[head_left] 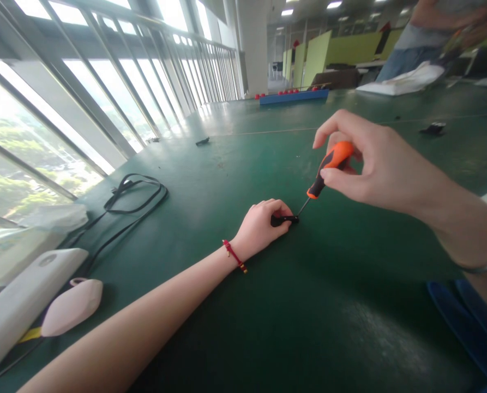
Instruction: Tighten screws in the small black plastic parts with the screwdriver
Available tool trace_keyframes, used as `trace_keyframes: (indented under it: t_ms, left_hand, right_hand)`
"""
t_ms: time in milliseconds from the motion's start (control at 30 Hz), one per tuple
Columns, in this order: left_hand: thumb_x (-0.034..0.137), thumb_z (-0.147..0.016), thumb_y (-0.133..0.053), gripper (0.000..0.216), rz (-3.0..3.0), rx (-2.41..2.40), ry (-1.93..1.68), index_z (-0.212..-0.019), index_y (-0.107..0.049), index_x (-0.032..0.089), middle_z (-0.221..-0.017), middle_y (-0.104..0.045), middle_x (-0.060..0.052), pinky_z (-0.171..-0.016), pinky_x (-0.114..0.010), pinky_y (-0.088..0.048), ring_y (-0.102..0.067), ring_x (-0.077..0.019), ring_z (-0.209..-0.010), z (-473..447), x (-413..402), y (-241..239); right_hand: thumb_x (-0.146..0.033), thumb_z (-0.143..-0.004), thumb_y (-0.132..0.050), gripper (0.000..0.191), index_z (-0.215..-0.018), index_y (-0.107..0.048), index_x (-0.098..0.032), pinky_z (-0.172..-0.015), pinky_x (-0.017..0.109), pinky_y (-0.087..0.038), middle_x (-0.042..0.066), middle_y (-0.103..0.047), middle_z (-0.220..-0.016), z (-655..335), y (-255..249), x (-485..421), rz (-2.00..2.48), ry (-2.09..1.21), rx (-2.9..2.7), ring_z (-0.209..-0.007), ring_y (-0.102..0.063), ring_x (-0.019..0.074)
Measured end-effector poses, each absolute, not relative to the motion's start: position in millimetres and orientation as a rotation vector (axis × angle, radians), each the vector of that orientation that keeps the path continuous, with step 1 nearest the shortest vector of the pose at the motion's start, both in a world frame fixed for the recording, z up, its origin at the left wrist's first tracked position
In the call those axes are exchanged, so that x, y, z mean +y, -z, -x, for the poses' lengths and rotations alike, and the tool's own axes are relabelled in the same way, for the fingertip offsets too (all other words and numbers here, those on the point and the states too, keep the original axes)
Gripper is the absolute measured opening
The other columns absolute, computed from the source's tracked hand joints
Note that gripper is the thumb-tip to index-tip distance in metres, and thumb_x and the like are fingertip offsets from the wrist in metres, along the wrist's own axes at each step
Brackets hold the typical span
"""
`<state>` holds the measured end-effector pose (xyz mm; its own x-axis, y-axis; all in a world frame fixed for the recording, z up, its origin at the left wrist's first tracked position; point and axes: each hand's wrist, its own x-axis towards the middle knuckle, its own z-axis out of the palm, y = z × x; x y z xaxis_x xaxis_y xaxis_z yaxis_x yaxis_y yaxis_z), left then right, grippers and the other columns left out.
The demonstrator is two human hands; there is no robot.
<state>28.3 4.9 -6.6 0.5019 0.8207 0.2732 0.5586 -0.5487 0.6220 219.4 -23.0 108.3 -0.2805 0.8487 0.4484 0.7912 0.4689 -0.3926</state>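
Note:
My left hand (263, 226) rests on the green tabletop (235, 322), its fingers pinched round a small black part (284, 219) whose exact kind I cannot make out. In my right hand (376, 164) is an orange and black screwdriver (329, 166), gripped by its handle between thumb and fingers. The screwdriver slants down to the left, and its thin metal shaft reaches the right end of the black part. Whether the tip sits in a screw is too small to tell.
A looped black cable (137, 210), a white power bank-like block (34, 300) and a pale pink rounded object (73, 307) lie at left. Farther back are a small dark piece (203, 141), a blue tray (294, 97) with red pieces, and black bits (433, 129). Another person (423, 38) stands behind.

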Motion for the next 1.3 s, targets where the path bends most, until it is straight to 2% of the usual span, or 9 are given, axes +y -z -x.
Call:
trace_keyframes:
  t_ms: [133,300,400,533,700,833,967,1100,1300]
  left_hand:
    - [0.016,-0.075,-0.059,0.012,-2.289,1.128,-0.770,-0.086,-0.065,0.017,-0.087,-0.065,-0.002,-0.078,-0.029,-0.050,-0.059,-0.0162,-0.082,-28.6,4.6,6.9]
    - [0.016,-0.074,-0.061,0.019,-2.259,1.155,-0.780,-0.093,-0.064,0.017,-0.088,-0.066,-0.003,-0.079,-0.029,-0.051,-0.060,-0.0164,-0.082,-29.7,4.0,7.8]
    - [0.016,-0.075,-0.059,0.014,-2.285,1.152,-0.761,-0.087,-0.066,0.018,-0.088,-0.065,-0.003,-0.079,-0.030,-0.050,-0.060,-0.0166,-0.083,-29.7,3.9,6.7]
    - [0.016,-0.076,-0.059,0.014,-2.291,1.156,-0.745,-0.087,-0.068,0.018,-0.088,-0.065,-0.003,-0.079,-0.029,-0.050,-0.059,-0.0165,-0.083,-28.8,3.6,5.4]
    - [0.017,-0.076,-0.059,0.015,-2.283,1.143,-0.749,-0.088,-0.068,0.018,-0.089,-0.064,-0.002,-0.080,-0.029,-0.050,-0.059,-0.0164,-0.083,-28.2,3.6,5.8]
    - [0.017,-0.076,-0.059,0.015,-2.278,1.136,-0.749,-0.089,-0.068,0.018,-0.088,-0.064,-0.002,-0.079,-0.029,-0.050,-0.059,-0.0161,-0.082,-28.5,4.5,5.8]
    - [0.017,-0.077,-0.060,0.015,-2.275,1.138,-0.753,-0.089,-0.068,0.018,-0.088,-0.064,-0.002,-0.078,-0.029,-0.050,-0.059,-0.0158,-0.081,-28.2,5.2,5.7]
    - [0.017,-0.077,-0.060,0.015,-2.274,1.140,-0.738,-0.089,-0.068,0.018,-0.089,-0.064,-0.002,-0.078,-0.029,-0.050,-0.059,-0.0158,-0.082,-27.7,5.3,6.4]
    - [0.017,-0.077,-0.060,0.015,-2.267,1.141,-0.745,-0.090,-0.068,0.018,-0.089,-0.064,-0.002,-0.079,-0.029,-0.050,-0.059,-0.0160,-0.082,-27.8,4.5,6.3]
  right_hand:
    - [-0.044,-0.084,-0.051,0.028,-0.071,-0.058,-0.021,-0.052,0.029,-0.029,-0.001,-0.052,-0.058,-219.9,-106.6,-21.4,1.353,-0.076,-2.127,-0.051,-0.040,0.0111]
    - [-0.033,-0.076,-0.061,0.017,-0.090,-0.056,-0.024,-0.050,0.027,-0.029,-0.004,-0.053,-0.060,-219.5,-105.9,-19.4,1.336,-0.139,-2.091,-0.050,-0.040,0.0104]
    - [-0.044,-0.083,-0.053,0.027,-0.069,-0.057,-0.022,-0.051,0.029,-0.029,-0.001,-0.052,-0.057,-219.3,-105.4,-19.4,1.357,-0.096,-2.101,-0.051,-0.042,0.0118]
    - [-0.027,-0.075,-0.060,0.014,-0.089,-0.057,-0.024,-0.054,0.029,-0.032,-0.003,-0.054,-0.059,-219.3,-105.0,-20.2,1.330,-0.162,-2.087,-0.054,-0.046,0.0127]
    - [-0.042,-0.081,-0.056,0.023,-0.068,-0.058,-0.022,-0.054,0.030,-0.031,0.000,-0.053,-0.057,-219.4,-105.1,-19.8,1.362,-0.096,-2.095,-0.054,-0.046,0.0138]
    - [-0.032,-0.076,-0.060,0.015,-0.088,-0.057,-0.024,-0.052,0.029,-0.033,-0.003,-0.055,-0.061,-218.1,-104.8,-20.1,1.339,-0.171,-2.092,-0.054,-0.047,0.0131]
    - [-0.040,-0.081,-0.054,0.022,-0.069,-0.056,-0.022,-0.053,0.029,-0.032,-0.002,-0.050,-0.055,-216.4,-104.8,-20.6,1.377,-0.109,-2.099,-0.052,-0.043,0.0122]
    - [-0.027,-0.073,-0.061,0.019,-0.090,-0.053,-0.024,-0.053,0.028,-0.033,-0.005,-0.050,-0.059,-216.4,-107.1,-22.3,1.348,-0.202,-2.085,-0.052,-0.042,0.0114]
    - [-0.032,-0.080,-0.054,0.011,-0.085,-0.057,-0.023,-0.052,0.029,-0.030,-0.003,-0.052,-0.059,-217.6,-107.4,-22.0,1.371,-0.143,-2.104,-0.052,-0.044,0.0120]
